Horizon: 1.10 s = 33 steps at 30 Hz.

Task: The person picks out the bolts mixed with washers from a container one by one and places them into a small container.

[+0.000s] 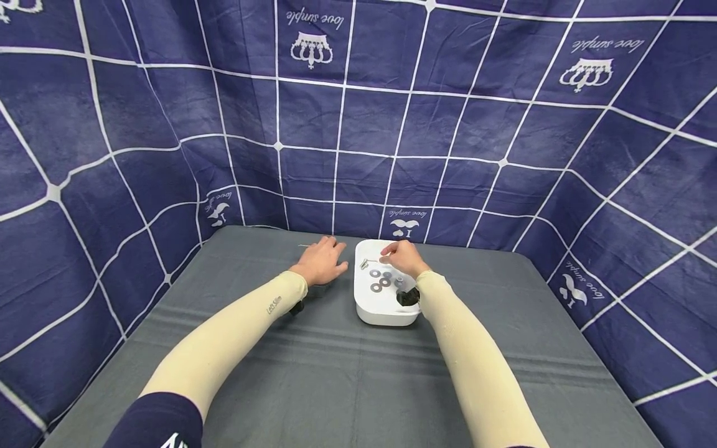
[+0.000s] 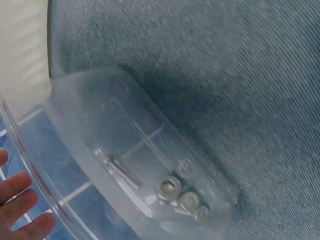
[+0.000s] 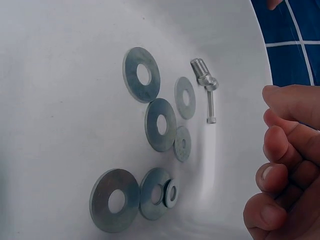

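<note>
My left hand [image 1: 321, 261] is stretched out with fingers spread, over a clear plastic container [image 2: 80, 145] largely hidden beneath it in the head view. Inside that container lie a bolt [image 2: 122, 172] and several small ring-shaped metal pieces [image 2: 168, 187]. My right hand [image 1: 404, 256] hovers over a white tray [image 1: 386, 318], fingers loosely bent, with nothing visible between them. Flat washers [image 3: 141, 75] of several sizes are spread across the tray floor. Close to the right fingertips, apart from them, lie a thick threaded fastener [image 3: 200, 70] and a thin socket-head bolt [image 3: 210, 106], touching each other.
Both containers stand on a grey cloth-covered table [image 1: 313, 379], the clear one to the left of the white tray. A blue checked curtain [image 1: 370, 118] rises behind and at both sides. Near the left fingertips a thin yellowish object [image 1: 305, 246] shows.
</note>
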Motion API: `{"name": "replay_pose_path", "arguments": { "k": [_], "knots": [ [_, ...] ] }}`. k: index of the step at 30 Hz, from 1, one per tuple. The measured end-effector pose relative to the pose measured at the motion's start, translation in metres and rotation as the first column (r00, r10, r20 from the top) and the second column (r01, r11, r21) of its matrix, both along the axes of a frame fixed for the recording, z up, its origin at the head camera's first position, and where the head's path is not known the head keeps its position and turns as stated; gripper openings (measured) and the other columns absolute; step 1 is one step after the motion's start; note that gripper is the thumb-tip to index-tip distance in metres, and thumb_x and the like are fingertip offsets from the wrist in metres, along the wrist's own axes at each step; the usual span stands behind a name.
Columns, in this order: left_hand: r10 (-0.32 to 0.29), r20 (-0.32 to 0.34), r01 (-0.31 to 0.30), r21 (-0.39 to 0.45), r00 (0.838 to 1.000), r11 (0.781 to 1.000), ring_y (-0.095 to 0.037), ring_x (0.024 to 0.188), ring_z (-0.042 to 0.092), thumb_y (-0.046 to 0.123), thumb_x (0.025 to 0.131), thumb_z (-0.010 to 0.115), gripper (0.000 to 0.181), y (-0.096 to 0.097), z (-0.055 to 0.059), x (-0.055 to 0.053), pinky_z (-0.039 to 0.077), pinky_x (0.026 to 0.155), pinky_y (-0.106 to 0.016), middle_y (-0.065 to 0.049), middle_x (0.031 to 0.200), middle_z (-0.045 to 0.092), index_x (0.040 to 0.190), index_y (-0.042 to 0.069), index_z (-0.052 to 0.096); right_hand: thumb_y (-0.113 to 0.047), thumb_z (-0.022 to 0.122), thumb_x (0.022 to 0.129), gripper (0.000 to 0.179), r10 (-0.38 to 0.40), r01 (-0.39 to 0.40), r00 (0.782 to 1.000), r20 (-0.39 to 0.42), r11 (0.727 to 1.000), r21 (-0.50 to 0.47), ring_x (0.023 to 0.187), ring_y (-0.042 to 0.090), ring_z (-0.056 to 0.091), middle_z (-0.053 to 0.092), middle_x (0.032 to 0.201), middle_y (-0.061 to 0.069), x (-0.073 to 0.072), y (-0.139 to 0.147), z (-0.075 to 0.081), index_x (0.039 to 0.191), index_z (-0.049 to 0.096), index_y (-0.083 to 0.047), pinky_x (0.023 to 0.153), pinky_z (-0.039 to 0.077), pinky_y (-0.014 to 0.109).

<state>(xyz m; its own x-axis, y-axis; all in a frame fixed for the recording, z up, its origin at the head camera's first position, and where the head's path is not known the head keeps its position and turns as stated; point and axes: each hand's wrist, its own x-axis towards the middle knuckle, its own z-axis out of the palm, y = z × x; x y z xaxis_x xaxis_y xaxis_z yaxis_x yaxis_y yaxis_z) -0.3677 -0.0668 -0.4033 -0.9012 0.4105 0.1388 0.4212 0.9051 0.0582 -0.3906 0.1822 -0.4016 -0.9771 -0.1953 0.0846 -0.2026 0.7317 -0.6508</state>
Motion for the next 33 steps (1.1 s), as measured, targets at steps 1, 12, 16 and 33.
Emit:
{"name": "replay_pose_path", "arguments": {
  "k": [1, 12, 16, 33],
  "knots": [
    [-0.003, -0.002, 0.003, 0.004, 1.0, 1.0, -0.032, 0.132, 0.048, 0.043, 0.1, 0.053, 0.059, 0.002, -0.001, 0.0, 0.044, 0.106, -0.052, -0.015, 0.138, 0.052, 0.148, 0.009, 0.049, -0.018, 0.076, 0.085, 0.022, -0.004, 0.004, 1.0, 0.0, 1.0, -0.002, 0.074, 0.017, 0.053, 0.06, 0.075, 0.001, 0.0, 0.001, -0.001, 0.103, 0.077, -0.005, 0.068, 0.043, 0.027],
    [-0.024, -0.009, 0.024, 0.033, 1.0, 0.999, -0.032, 0.13, 0.05, 0.043, 0.1, 0.052, 0.058, 0.016, -0.003, -0.001, 0.047, 0.104, -0.051, -0.016, 0.136, 0.055, 0.147, 0.008, 0.05, -0.018, 0.077, 0.084, 0.02, -0.016, 0.016, 1.0, 0.005, 1.0, -0.02, 0.076, 0.018, 0.054, 0.061, 0.077, 0.002, -0.005, 0.004, -0.004, 0.101, 0.078, -0.007, 0.071, 0.044, 0.028],
    [-0.034, -0.002, 0.034, 0.029, 0.999, 0.999, -0.033, 0.13, 0.05, 0.043, 0.1, 0.052, 0.059, 0.021, -0.001, 0.0, 0.047, 0.104, -0.051, -0.016, 0.136, 0.055, 0.147, 0.007, 0.05, -0.017, 0.077, 0.084, 0.02, -0.026, 0.026, 1.0, 0.001, 1.0, -0.017, 0.075, 0.018, 0.055, 0.062, 0.078, 0.003, -0.003, 0.003, -0.004, 0.101, 0.078, -0.007, 0.07, 0.044, 0.028],
    [-0.026, 0.024, 0.026, 0.026, 0.999, 0.999, -0.031, 0.131, 0.049, 0.05, 0.098, 0.052, 0.067, 0.038, -0.01, 0.002, 0.048, 0.105, -0.047, -0.016, 0.137, 0.054, 0.147, 0.004, 0.048, -0.014, 0.076, 0.083, 0.021, -0.037, 0.037, 0.999, 0.0, 0.999, 0.0, 0.073, 0.016, 0.053, 0.061, 0.077, 0.003, 0.0, -0.008, -0.006, 0.102, 0.078, -0.004, 0.068, 0.042, 0.026]
  ]
}}
